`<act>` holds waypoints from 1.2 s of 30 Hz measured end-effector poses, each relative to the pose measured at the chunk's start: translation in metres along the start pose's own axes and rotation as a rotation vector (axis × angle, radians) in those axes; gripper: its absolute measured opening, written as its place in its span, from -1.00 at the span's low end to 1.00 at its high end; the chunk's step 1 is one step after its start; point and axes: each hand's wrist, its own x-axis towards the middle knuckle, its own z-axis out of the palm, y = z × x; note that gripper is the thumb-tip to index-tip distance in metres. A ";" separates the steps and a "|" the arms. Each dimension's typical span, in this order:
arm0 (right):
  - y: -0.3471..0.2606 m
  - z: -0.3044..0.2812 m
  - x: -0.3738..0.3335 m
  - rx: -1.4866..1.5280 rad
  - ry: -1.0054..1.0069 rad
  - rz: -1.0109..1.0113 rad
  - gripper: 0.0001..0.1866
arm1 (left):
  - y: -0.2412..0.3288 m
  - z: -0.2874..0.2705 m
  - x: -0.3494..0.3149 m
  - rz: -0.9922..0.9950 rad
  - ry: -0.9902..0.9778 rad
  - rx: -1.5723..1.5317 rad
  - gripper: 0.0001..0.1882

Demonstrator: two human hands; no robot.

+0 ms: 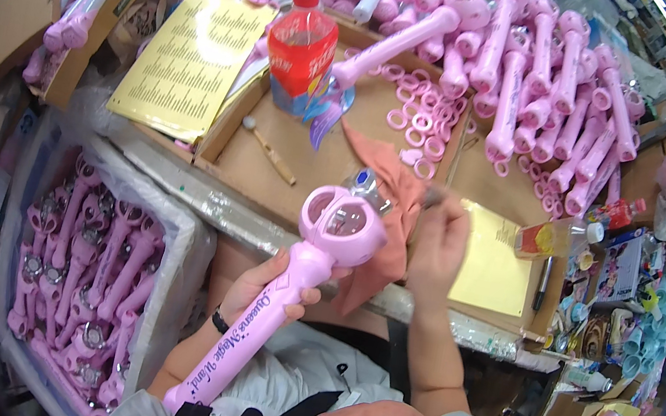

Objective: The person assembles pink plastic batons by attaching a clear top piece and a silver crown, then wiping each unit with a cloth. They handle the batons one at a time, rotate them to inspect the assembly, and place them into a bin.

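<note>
From where I watched, the table filled most of the view, its cardboard-lined top bent by the lens. Across its far side lay a big heap of pink wands, stacked every which way, and down on the left stood a white bin packed with more of them. A yellow printed sheet rested on the left part of the table, with a red-labelled drink bottle upright just beside it. Loose pink rings were scattered between the bottle and the heap.

The pink toy wand was off the table — held up at a slant over the person's lap, its round head near the table's front edge and its handle end pointing down toward the left. The left hand had its fingers wrapped firmly round the wand's shaft, just below the head. The right hand hovered just beside the head, fingers pinched together on a small dark item too blurred for me to name. A salmon-coloured cloth draped over the table edge between the hands. A small stick with a round tip lay on the cardboard behind.
</note>
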 end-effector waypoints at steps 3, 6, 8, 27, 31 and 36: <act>0.010 -0.015 0.002 0.005 0.019 -0.077 -0.88 | -0.001 0.001 -0.001 0.005 -0.032 -0.012 -0.39; 0.014 -0.028 -0.001 -0.383 -0.198 -0.326 -0.84 | 0.000 0.002 0.000 0.010 0.005 -0.017 -0.39; 0.014 -0.035 0.002 -0.551 -0.303 -0.419 -0.81 | 0.000 0.002 0.002 0.021 0.029 -0.020 -0.39; -0.008 -0.026 0.014 -0.785 -0.400 -0.845 -0.76 | -0.004 0.009 0.004 0.072 0.130 0.077 -0.30; -0.007 -0.026 0.014 -0.860 -0.311 -0.758 -0.74 | -0.004 0.009 0.005 0.071 0.135 0.087 -0.30; -0.004 -0.025 0.015 -0.810 -0.344 -0.804 -0.68 | -0.004 0.009 0.005 0.063 0.131 0.063 -0.29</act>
